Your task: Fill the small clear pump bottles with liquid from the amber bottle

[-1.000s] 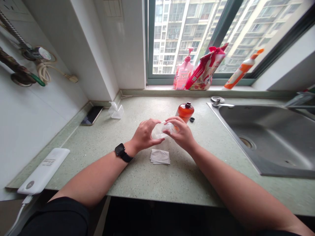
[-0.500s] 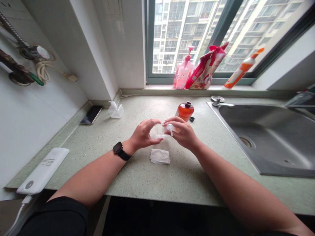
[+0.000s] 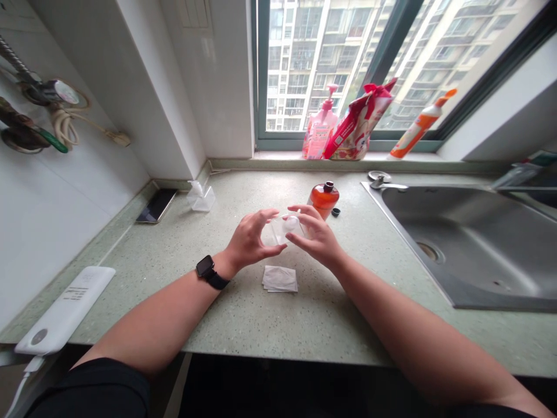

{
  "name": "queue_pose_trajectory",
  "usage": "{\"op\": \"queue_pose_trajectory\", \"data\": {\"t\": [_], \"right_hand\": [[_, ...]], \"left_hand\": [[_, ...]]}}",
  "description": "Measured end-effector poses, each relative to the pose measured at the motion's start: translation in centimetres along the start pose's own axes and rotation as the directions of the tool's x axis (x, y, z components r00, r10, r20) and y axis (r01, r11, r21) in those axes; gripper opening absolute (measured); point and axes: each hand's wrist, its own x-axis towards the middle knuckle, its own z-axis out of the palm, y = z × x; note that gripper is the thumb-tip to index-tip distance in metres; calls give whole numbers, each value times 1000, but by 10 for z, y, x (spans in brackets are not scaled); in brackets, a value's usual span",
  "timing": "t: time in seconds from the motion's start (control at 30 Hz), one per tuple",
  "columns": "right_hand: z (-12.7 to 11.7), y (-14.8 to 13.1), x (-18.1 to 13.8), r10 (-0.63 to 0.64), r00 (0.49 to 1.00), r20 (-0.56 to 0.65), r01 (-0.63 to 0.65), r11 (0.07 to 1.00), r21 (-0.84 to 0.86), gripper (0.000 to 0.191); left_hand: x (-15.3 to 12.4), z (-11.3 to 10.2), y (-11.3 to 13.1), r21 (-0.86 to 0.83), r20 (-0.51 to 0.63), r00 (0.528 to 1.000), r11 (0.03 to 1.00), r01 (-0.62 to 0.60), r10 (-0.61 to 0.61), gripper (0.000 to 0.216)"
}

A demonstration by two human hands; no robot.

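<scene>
The left grip and right grip both pinch a small clear container above the desk; a slack pinch may drop it, and a right knuckle could tip the uncapped orange bottle just behind

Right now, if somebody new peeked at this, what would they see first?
Probably the left hand and right hand holding a small clear plastic pouch together over the speckled green countertop. Behind them stands an uncapped round orange-brown bottle. A folded white paper square lies just in front.
</scene>
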Motion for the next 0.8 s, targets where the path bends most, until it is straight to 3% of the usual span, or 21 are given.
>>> {"op": "queue_pose_trajectory", "data": {"t": [0.17, 0.3, 0.43, 0.57, 0.8], "right_hand": [[6, 0, -1, 50, 998, -33, -49, 998, 36, 42], [2, 6, 1, 108, 989, -105, -95, 988, 122, 34], [1, 2, 0, 43, 997, -60, -40, 998, 52, 33], [5, -5, 0, 19, 1000, -17, -19, 1000, 12, 36], [0, 3, 2, 90, 990, -109, -81, 993, 86, 38]], "left_hand": [[0, 0, 0, -17, 24, 999, 999, -38, 39, 77], [-1, -2, -5, -33, -17, 999, 999, 33, -34, 84], [-2, -2, -7, -32, -15, 998, 998, 61, -61, 87], [-3, 3, -4, -45, 31, 1000, 999, 3, -1, 91], [-3, 1, -6, -46, -11, 999, 998, 46, -47, 94]]}}
